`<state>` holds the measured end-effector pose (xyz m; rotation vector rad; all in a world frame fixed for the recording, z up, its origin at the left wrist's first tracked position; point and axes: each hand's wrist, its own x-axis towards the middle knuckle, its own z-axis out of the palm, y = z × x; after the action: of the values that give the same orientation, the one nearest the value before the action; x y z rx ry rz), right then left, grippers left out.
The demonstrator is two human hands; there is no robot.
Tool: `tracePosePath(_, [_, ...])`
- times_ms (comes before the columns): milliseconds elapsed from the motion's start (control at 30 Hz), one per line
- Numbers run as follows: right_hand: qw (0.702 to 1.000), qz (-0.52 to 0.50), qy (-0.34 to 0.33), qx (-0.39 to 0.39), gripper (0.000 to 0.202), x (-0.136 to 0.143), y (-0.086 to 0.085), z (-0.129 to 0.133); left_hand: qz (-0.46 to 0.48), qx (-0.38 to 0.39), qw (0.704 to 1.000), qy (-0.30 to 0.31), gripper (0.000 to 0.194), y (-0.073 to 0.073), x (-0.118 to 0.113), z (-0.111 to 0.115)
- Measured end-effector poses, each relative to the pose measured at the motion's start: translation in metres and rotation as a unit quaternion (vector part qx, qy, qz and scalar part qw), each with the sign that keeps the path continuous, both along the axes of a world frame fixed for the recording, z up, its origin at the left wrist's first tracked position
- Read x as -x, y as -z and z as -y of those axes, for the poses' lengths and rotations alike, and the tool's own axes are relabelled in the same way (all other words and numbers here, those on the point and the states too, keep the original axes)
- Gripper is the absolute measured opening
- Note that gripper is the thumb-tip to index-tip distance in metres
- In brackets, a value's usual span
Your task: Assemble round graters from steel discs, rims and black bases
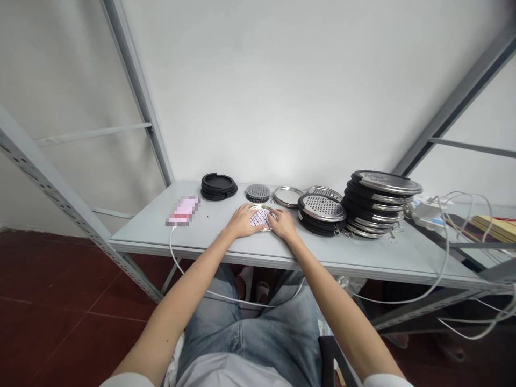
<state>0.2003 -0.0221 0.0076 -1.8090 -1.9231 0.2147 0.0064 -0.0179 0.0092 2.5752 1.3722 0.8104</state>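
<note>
Between my hands lies a round metal grater disc point(260, 217) with a perforated middle and a shiny rim, flat on the grey table. My left hand point(242, 221) grips its left side, the thumb reaching along the near edge. On the right side, my right hand point(282, 222) has its fingertips and thumb pressed on the disc. Just beyond sits a short stack of perforated grating inserts point(258, 192). A plain metal ring plate point(287, 196) is beside that stack. Black-rimmed round graters point(322, 208) are piled right of my right hand.
A stack of black round rims point(218, 186) stands at the back left. A phone point(183, 210) with a white cable point(171, 242) lies at left. A taller grater pile point(382, 185) rises at right. Metal shelf posts point(137, 91) flank the table point(141, 223).
</note>
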Motion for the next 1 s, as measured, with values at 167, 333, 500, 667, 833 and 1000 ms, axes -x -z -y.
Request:
tracePosePath(167, [1.000, 0.003, -0.002, -0.001, 0.042, 0.000, 0.000, 0.000, 0.005, 0.004, 1.000, -0.009, 0.060, 0.002, -0.001, 0.000])
tracePosePath(333, [1.000, -0.001, -0.002, -0.006, 0.041, -0.001, 0.001, -0.001, -0.001, -0.001, 1.000, -0.009, 0.055, 0.000, 0.000, 0.001])
tracePosePath(500, [1.000, -0.026, -0.012, -0.012, 0.039, -0.003, 0.001, -0.004, -0.005, -0.007, 1.000, -0.006, 0.052, -0.001, 0.001, 0.002])
tracePosePath(667, [0.999, -0.032, -0.010, -0.016, 0.039, -0.003, 0.001, -0.004, -0.013, -0.012, 1.000, -0.011, 0.052, -0.001, 0.000, 0.003])
tracePosePath(833, [0.993, -0.067, -0.030, -0.092, 0.041, -0.002, 0.004, 0.002, -0.007, -0.023, 1.000, -0.007, 0.050, -0.004, 0.000, 0.006])
tracePosePath(1000, [0.972, -0.109, -0.172, -0.120, 0.036, -0.005, -0.039, 0.013, -0.002, -0.019, 1.000, -0.006, 0.048, -0.005, 0.000, 0.006])
